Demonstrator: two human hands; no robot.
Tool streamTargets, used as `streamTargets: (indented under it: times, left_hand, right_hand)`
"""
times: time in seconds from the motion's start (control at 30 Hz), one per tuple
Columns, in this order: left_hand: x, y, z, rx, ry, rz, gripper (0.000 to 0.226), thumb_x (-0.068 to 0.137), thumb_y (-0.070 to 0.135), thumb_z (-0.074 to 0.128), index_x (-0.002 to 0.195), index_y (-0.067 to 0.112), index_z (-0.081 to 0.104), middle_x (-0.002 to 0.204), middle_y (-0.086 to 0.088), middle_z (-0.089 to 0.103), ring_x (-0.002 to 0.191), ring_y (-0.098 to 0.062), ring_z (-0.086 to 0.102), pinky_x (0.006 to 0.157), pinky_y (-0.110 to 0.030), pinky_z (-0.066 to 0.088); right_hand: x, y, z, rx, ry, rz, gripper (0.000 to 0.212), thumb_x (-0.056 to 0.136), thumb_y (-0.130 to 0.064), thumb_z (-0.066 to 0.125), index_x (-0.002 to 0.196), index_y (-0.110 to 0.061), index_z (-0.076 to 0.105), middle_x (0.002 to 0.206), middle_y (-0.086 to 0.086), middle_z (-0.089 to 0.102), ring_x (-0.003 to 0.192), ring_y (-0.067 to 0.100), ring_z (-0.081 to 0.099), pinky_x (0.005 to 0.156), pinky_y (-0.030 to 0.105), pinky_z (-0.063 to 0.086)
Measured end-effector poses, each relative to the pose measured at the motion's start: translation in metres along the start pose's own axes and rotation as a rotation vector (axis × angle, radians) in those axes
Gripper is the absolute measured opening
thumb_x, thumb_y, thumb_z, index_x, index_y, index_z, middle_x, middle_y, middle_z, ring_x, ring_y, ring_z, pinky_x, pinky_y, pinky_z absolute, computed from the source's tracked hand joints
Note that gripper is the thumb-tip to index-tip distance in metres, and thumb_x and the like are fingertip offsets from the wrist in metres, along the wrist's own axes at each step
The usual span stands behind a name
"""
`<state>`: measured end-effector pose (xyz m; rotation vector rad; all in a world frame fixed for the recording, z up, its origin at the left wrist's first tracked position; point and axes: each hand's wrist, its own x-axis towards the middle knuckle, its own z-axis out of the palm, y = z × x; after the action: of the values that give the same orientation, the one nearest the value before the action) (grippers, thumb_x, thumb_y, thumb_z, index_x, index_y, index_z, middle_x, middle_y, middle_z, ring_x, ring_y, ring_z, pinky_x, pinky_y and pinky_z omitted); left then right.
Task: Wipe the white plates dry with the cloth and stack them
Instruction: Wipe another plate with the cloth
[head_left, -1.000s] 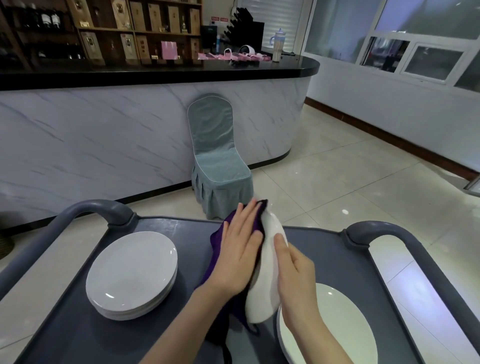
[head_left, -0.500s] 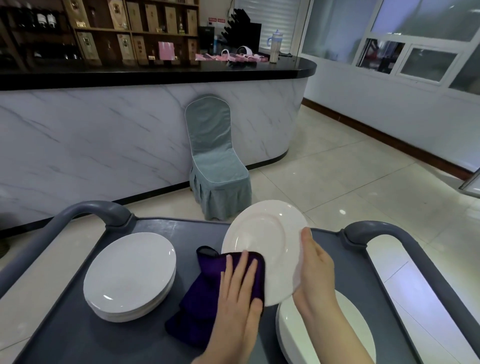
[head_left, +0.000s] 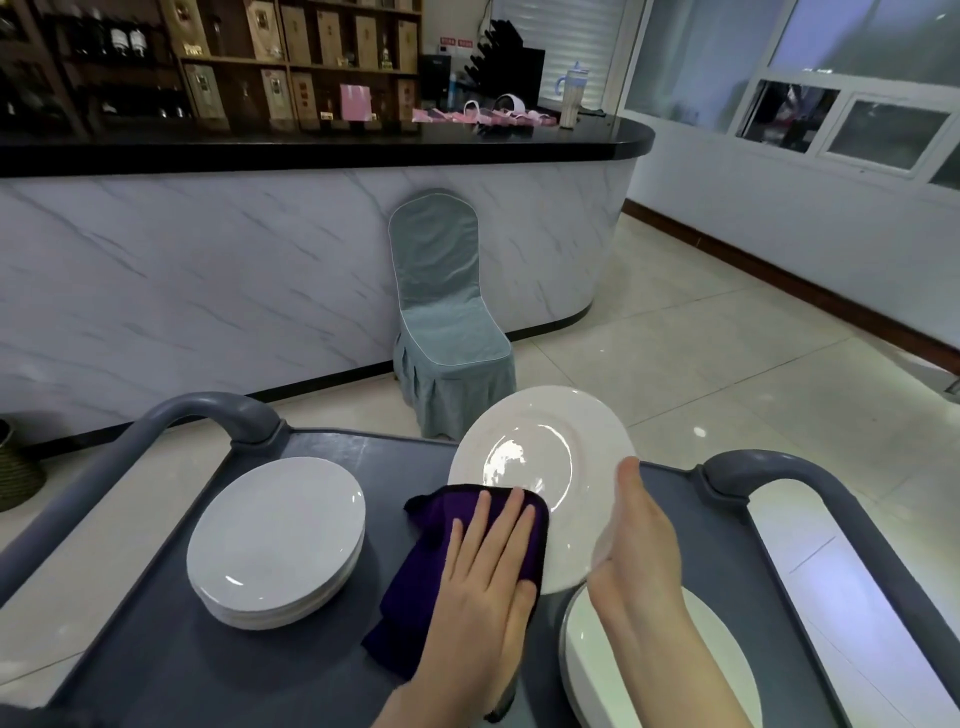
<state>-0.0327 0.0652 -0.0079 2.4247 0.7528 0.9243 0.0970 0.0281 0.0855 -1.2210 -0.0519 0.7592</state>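
- The left hand (head_left: 488, 582) is lying flat with straight fingers, pressing the purple cloth (head_left: 415, 587) against the lower left face of the white plate (head_left: 540, 452).
- The right hand (head_left: 639, 545) is grasping that plate by its right rim, thumb in front and fingers hidden behind, holding it tilted above the grey cart (head_left: 208, 670).
- A stack of white plates (head_left: 275, 535) is sitting on the cart's left side.
- A second stack (head_left: 717, 670) is lying at the near right, beneath the right forearm.

No txt I can read: shelf boxes (head_left: 306, 31), bottle labels (head_left: 127, 39) & red wall signs (head_left: 451, 40) too blurry.
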Motion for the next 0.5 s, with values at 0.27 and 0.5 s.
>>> streamTargets:
  times: [0.27, 0.5]
  left_hand:
    - [0.066, 0.024, -0.011, 0.071, -0.129, 0.054, 0.057, 0.099, 0.032, 0.015, 0.155, 0.029, 0.008, 0.163, 0.02, -0.005, 0.15, -0.006, -0.012, 0.122, -0.035, -0.005]
    - [0.085, -0.024, -0.017, -0.251, -0.141, -0.242, 0.049, 0.108, 0.025, 0.027, 0.154, 0.032, 0.015, 0.159, 0.022, 0.008, 0.15, -0.003, 0.002, 0.123, -0.032, 0.006]
  right_hand:
    - [-0.021, 0.027, 0.003, -0.041, -0.156, 0.03, 0.029, 0.102, -0.037, 0.052, 0.104, -0.026, 0.079, 0.11, 0.0, 0.077, 0.105, 0.013, 0.072, 0.089, 0.034, 0.051]
    - [-0.022, 0.023, -0.003, -0.098, -0.067, -0.016, 0.036, 0.1, -0.034, 0.056, 0.083, -0.014, 0.081, 0.091, 0.006, 0.079, 0.081, 0.016, 0.075, 0.072, 0.034, 0.054]
